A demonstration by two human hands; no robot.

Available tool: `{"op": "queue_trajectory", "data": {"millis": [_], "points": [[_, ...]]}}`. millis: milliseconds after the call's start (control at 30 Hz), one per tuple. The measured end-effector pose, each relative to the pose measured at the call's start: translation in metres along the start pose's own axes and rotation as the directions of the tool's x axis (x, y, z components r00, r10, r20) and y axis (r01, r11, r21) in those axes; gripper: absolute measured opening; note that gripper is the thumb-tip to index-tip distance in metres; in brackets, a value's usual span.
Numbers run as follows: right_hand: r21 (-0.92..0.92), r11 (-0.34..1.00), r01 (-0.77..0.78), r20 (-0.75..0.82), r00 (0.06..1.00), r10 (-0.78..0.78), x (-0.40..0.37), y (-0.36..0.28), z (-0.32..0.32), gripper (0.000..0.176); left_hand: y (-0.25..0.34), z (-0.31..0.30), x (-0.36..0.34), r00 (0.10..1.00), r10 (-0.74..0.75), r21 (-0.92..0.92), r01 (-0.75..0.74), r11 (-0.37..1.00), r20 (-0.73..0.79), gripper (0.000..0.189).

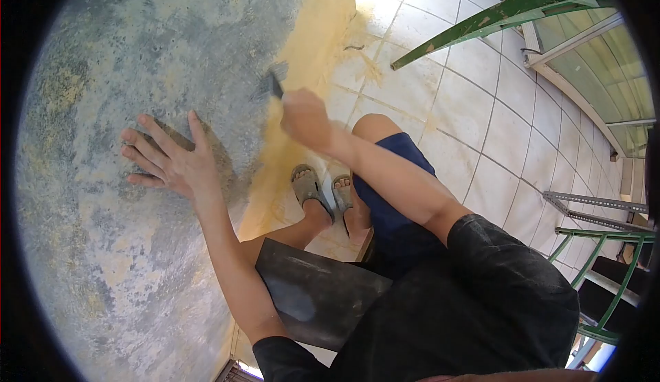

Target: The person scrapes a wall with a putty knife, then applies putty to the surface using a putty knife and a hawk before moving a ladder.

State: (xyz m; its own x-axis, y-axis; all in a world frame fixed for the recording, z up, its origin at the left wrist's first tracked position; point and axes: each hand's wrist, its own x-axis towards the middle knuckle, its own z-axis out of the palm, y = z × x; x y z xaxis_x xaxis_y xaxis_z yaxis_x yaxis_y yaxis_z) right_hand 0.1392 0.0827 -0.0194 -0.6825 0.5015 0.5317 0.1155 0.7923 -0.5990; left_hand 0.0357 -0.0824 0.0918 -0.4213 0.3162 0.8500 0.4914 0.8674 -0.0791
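My left hand [168, 159] lies with its fingers spread against a mottled grey-blue wall [137, 52]. My right hand [304, 117] is closed round a tool, slightly blurred. The tool's dark, narrow blade [276, 85] sticks out toward the wall, near the border between the grey surface and a yellow band [313, 31]. Whether the blade touches the wall cannot be made out. The handle is hidden inside my fist.
White floor tiles [474, 100] spread to the right, with yellowish dust near the wall. A green curved metal piece [481, 25] reaches in at the top right. A green metal frame [622, 286] stands at the right. A dark seat [316, 293] is beneath me.
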Motion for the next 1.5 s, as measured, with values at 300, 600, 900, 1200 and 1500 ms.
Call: {"op": "queue_trajectory", "data": {"millis": [300,600,900,1200,1500], "points": [[0.015,0.998,-0.058,0.142,0.988,0.055,-0.001,0.001,-0.030,0.005,0.002,0.004,-0.001,1.000,-0.011,-0.013,0.011,1.000,0.000,0.086],[0.058,0.978,-0.199,0.303,0.937,0.173,0.002,-0.038,-0.041,0.010,0.004,0.002,0.002,1.000,-0.007,0.016,0.007,1.000,-0.003,0.085],[-0.002,0.995,-0.095,0.119,0.988,0.094,0.002,-0.017,-0.019,0.008,0.001,0.000,0.001,0.999,-0.023,-0.006,0.023,1.000,0.038,0.086],[0.055,0.976,-0.209,0.303,0.935,0.183,0.000,-0.048,-0.041,0.012,0.000,-0.001,0.001,0.999,-0.019,-0.002,0.019,1.000,0.033,0.085],[0.025,0.954,-0.299,0.478,0.842,0.252,-0.006,-0.073,-0.055,0.015,0.004,-0.003,-0.001,0.998,-0.044,-0.030,0.046,0.998,0.050,0.083]]}}
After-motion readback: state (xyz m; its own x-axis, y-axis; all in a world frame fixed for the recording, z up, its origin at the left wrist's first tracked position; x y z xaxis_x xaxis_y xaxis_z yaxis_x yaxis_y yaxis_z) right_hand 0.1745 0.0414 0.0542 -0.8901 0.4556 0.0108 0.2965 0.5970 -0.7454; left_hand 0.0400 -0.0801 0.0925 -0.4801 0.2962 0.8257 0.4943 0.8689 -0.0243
